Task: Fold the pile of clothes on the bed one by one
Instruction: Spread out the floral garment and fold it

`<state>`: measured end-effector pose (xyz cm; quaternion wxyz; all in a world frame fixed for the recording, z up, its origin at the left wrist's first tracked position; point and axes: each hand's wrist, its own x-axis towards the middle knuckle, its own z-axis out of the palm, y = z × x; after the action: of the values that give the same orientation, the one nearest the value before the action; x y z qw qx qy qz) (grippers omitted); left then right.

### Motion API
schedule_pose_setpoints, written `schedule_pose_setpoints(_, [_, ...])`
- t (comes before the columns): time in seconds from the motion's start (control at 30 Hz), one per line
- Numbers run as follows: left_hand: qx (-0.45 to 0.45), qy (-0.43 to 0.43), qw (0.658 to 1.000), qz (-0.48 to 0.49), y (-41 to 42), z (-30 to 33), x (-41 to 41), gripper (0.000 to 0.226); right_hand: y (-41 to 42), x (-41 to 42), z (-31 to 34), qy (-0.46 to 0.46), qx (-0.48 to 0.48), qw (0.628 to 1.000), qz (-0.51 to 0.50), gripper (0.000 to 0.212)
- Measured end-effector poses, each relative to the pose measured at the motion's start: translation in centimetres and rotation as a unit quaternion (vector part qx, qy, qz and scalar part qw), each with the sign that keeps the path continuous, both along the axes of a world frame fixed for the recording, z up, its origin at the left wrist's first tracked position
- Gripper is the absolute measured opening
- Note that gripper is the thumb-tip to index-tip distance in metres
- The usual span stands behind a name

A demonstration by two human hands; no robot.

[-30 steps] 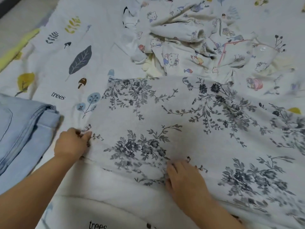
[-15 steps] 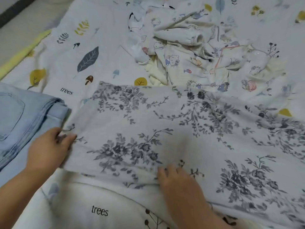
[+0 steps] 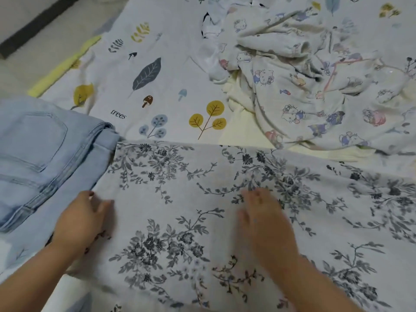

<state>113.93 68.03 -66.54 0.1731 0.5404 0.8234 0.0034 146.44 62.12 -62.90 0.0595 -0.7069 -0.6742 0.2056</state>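
— How far along?
— Jeans [image 3: 40, 154] lie folded left of the floral garment [image 3: 225, 210]; left hand [image 3: 81, 219] and right hand [image 3: 263, 219] rest open on it.
— What's left?
— The crumpled pile [image 3: 304, 82] beyond it, perhaps several pieces.

Bed [image 3: 171, 70] — jeans [image 3: 40, 152], floral cloth [image 3: 202, 188], pile [image 3: 304, 82]

A bare stretch of the leaf-printed bedsheet [image 3: 171, 70] lies open at far centre-left. The folded jeans [image 3: 45, 154] block the left side, touching the spread floral cloth [image 3: 202, 199]. The crumpled pile of clothes [image 3: 315, 82] fills the far right. The floral cloth covers the whole near area, with both hands resting flat on it.
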Motion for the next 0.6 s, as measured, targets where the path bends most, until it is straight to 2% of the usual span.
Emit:
schedule_pose_setpoints(0.07, [0.011,0.010,1.000,-0.019,1.8,-0.2,0.9,0.052,4.1,3.2,-0.6,-0.062,0.114,0.987,-0.098,0.036])
schedule_pose_setpoints(0.1, [0.022,0.002,0.999,-0.028,2.6,-0.5,1.2,0.051,5.7,4.2,-0.8,-0.084,0.132,0.979,-0.128,0.035])
schedule_pose_setpoints(0.17, [0.031,-0.025,0.999,-0.003,3.9,-0.9,2.0,0.045,7.4,5.4,-1.3,-0.132,0.082,0.977,-0.143,0.033])
schedule_pose_setpoints(0.23, [0.039,-0.048,0.998,0.027,5.1,-1.4,2.1,0.037,8.9,6.3,-2.1,-0.182,0.022,0.977,-0.109,0.026])
schedule_pose_setpoints(0.3, [0.040,-0.041,0.998,0.026,5.8,-1.8,1.7,0.028,10.0,7.0,-2.5,-0.170,0.008,0.981,-0.089,0.019])
schedule_pose_setpoints(0.43, [0.084,-0.027,0.996,0.031,6.2,-2.1,1.1,0.011,12.3,8.3,-2.2,-0.144,0.082,0.975,-0.151,0.020])
schedule_pose_setpoints(0.5, [0.088,-0.031,0.995,0.042,6.0,-2.5,1.2,0.013,12.6,7.9,-2.2,-0.173,0.095,0.968,-0.153,0.019])
schedule_pose_setpoints(0.6, [0.071,-0.041,0.996,0.045,5.8,-2.8,1.5,0.030,11.6,5.3,-2.3,-0.155,0.153,0.964,-0.150,0.030])
